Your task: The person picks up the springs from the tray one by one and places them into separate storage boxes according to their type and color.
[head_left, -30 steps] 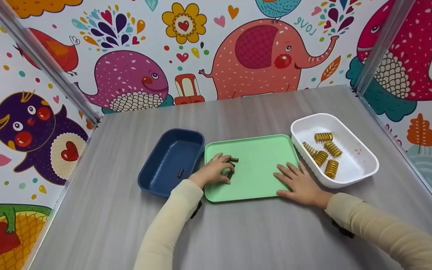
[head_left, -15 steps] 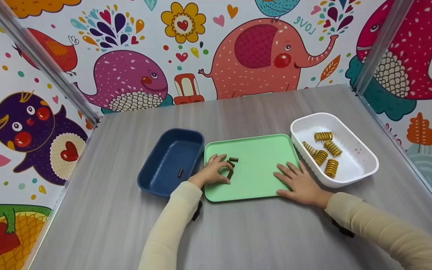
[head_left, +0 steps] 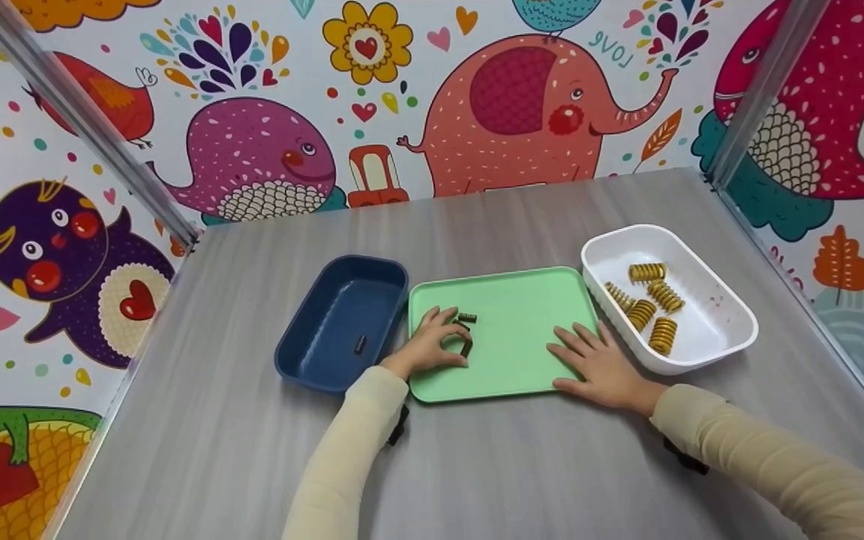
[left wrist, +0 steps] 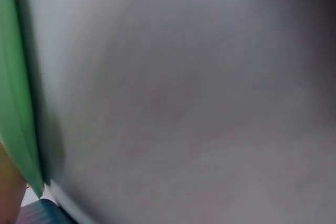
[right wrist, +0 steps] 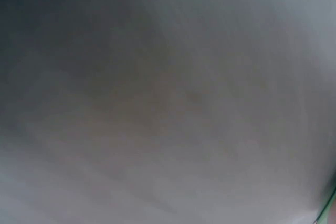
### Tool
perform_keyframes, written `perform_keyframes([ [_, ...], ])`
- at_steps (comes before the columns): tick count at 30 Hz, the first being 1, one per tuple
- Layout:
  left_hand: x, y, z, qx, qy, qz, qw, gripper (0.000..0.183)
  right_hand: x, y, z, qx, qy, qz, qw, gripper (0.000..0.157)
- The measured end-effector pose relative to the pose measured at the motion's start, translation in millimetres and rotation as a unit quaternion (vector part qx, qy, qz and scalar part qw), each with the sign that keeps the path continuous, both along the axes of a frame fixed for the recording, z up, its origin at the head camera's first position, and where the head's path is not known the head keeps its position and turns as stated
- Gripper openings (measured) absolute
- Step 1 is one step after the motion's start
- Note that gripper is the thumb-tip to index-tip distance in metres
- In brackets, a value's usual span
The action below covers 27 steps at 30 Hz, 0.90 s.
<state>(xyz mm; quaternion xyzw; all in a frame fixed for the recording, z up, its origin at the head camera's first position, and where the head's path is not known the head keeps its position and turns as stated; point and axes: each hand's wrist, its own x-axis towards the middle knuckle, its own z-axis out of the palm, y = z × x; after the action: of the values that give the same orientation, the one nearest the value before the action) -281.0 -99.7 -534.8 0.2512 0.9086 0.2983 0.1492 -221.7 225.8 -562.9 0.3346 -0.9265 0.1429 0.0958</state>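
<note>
On the left part of the green tray (head_left: 514,330), my left hand (head_left: 428,345) curves its thumb and index finger round a small dark spring (head_left: 466,347), which spans the space between their tips. Another dark spring (head_left: 467,318) lies just beyond the fingers, and a further dark piece is partly hidden by the index finger. My right hand (head_left: 601,367) rests with spread fingers on the tray's right edge and holds nothing. In the left wrist view the tray's green rim (left wrist: 13,87) shows at the left; the right wrist view is mostly blurred grey tabletop.
A navy blue bin (head_left: 312,322) left of the tray contains one small dark spring (head_left: 360,344). At the right, a white bin (head_left: 709,300) holds several larger gold springs (head_left: 663,335). Patterned walls with metal posts border the grey table (head_left: 507,465).
My left hand has shifted slightly right, and the dark spring between thumb and index finger has moved with it. The far dark spring came into fuller view. My right hand stays in place.
</note>
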Motion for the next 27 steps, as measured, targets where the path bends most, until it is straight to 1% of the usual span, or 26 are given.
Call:
perform_keyframes([
  [11, -0.5, 1.6, -1.0, -0.001, 0.010, -0.007, 0.9999, 0.040, -0.1, -0.4, 0.7, -0.001, 0.015, 0.004, 1.000, 0.061],
  [17, 0.0, 0.8, -0.7, 0.019, 0.004, -0.002, 0.9998, 0.039, -0.5, -0.4, -0.2, -0.001, 0.015, 0.006, 1.000, 0.061],
  [21, 0.1, -0.3, 3.7, 0.033, -0.010, 0.004, 0.9994, 0.040, -1.0, -0.1, -1.1, -0.001, 0.016, 0.007, 1.000, 0.061],
  [24, -1.1, -1.4, 8.9, 0.039, -0.013, 0.004, 0.9992, 0.039, -1.1, 0.4, -1.3, -0.003, 0.019, 0.008, 1.000, 0.061],
  [27, -3.1, -2.7, 13.8, 0.040, -0.007, -0.002, 0.9992, 0.038, -1.2, 0.7, -1.7, -0.006, 0.022, 0.009, 1.000, 0.061],
])
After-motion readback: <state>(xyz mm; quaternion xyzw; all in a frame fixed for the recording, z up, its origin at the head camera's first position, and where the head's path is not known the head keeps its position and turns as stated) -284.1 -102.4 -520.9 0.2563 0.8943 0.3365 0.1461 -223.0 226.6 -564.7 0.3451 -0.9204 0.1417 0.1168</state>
